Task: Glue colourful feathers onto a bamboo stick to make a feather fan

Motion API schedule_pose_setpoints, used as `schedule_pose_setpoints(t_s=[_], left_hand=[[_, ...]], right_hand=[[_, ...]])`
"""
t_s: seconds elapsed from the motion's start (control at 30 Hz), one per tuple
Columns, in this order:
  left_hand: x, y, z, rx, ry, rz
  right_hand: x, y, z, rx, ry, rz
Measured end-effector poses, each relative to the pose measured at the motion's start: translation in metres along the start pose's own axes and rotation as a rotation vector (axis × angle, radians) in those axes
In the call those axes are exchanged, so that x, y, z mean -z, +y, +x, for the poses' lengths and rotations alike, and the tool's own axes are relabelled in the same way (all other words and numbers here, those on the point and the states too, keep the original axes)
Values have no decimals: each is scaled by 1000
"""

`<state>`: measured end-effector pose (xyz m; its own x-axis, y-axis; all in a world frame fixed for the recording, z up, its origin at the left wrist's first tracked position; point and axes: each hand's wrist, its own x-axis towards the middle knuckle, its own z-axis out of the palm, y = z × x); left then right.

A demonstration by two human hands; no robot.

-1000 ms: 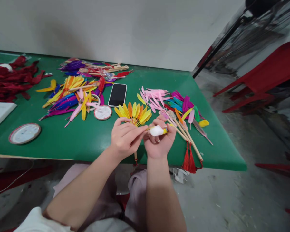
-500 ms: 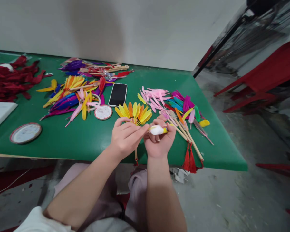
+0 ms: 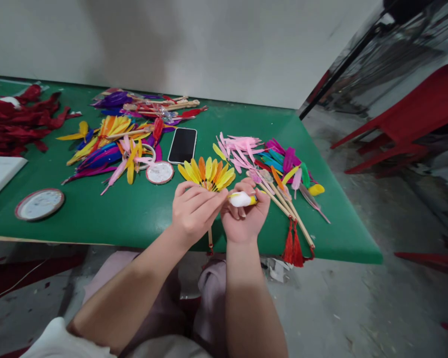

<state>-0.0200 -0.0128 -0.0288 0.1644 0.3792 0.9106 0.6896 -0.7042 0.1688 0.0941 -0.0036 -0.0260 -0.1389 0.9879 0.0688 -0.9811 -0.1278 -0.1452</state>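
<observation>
My right hand (image 3: pixel 245 214) is closed round a small white and yellow tube (image 3: pixel 242 199), held level above the table's front part. Fingertips of my left hand (image 3: pixel 196 211) meet the tube's left end; they are pressed together, and what lies between them is too small to make out. Just behind my left hand, a fan of yellow and orange feathers (image 3: pixel 208 174) is spread out, its wooden handle (image 3: pixel 210 237) showing below the hand. Pink feathers (image 3: pixel 241 148) lie behind my right hand. Wooden sticks with red tassels (image 3: pixel 293 248) rest to its right.
On the green table (image 3: pixel 134 214) are a phone (image 3: pixel 182 145), a small round lid (image 3: pixel 160 172), a larger lid (image 3: pixel 39 204), heaps of coloured feathers (image 3: pixel 104 149), dark red cloth (image 3: pixel 18 122) and a white box (image 3: pixel 2 175). A red chair (image 3: pixel 406 124) stands at the right.
Both hands, with the tube, have shifted very slightly left. The feather fan and the other things on the table have stayed put.
</observation>
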Motion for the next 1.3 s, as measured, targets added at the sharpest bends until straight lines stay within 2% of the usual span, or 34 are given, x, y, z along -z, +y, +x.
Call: schedule_pose_setpoints(t_s=[1.3], left_hand=[[1,1,1,7,-14,-27]], right_hand=[[0,1,-1,1,-3,0]])
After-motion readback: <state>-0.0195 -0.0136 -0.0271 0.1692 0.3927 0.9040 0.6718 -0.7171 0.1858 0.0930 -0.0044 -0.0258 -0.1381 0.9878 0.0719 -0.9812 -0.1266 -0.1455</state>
